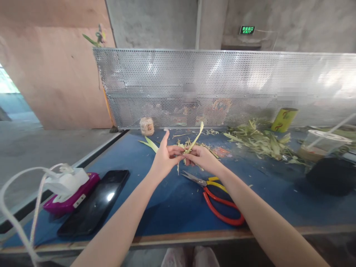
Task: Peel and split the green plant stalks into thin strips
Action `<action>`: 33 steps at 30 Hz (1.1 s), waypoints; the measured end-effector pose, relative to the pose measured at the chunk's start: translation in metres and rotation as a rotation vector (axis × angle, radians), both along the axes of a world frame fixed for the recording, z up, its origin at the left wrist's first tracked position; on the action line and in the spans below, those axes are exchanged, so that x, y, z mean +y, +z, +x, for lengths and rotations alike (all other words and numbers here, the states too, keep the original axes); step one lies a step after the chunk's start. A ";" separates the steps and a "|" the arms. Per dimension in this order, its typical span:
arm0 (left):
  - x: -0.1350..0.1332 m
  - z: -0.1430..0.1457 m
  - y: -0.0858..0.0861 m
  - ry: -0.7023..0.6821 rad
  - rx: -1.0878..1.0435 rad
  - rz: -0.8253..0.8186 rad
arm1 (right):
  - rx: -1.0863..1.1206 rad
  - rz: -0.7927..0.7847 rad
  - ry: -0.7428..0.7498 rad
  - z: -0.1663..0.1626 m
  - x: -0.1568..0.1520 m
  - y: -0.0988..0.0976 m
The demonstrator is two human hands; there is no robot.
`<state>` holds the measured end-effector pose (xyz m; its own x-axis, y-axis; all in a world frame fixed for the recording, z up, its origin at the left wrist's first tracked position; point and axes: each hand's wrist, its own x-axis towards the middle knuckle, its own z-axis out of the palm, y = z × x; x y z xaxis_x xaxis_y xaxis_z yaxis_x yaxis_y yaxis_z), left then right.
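Observation:
Over the blue tabletop, a narrow pale green leaf strip [198, 138] sticks up from between my two hands. My left hand [166, 157] pinches its lower end, with one finger raised. My right hand [201, 157] grips the strip from the other side, fingertips close to the left ones. Small plant bits at the fingertips are partly hidden. Behind the hands lie dried plant scraps [210, 149], and a broader green leaf [150, 144] is beside my left hand. Scissors with red and yellow handles [219, 191] lie partly open under my right forearm.
A black phone [94, 204] and a purple power strip [73, 196] with a white plug lie at left. A wrapped roll of twine [147, 126] stands behind. Leaves [261, 142], a yellow-green tube [284, 120] and a lidded plastic cup [322, 142] are at right. A perforated metal screen [167, 74] borders the back.

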<state>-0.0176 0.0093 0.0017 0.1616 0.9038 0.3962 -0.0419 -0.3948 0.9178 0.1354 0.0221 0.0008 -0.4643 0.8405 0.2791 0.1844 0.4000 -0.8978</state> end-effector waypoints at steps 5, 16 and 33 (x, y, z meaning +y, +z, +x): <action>-0.001 -0.003 -0.001 0.152 0.064 0.004 | 0.017 0.069 -0.035 -0.001 0.002 -0.003; -0.008 0.002 0.005 0.144 0.259 -0.112 | 0.150 0.039 -0.203 -0.004 0.008 -0.004; -0.010 0.011 -0.001 0.066 0.019 -0.029 | 0.276 -0.079 -0.067 -0.008 0.000 -0.001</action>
<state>-0.0066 -0.0004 0.0004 0.1084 0.9238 0.3671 0.0014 -0.3694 0.9293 0.1277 0.0218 0.0002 -0.3231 0.8909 0.3194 -0.0476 0.3218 -0.9456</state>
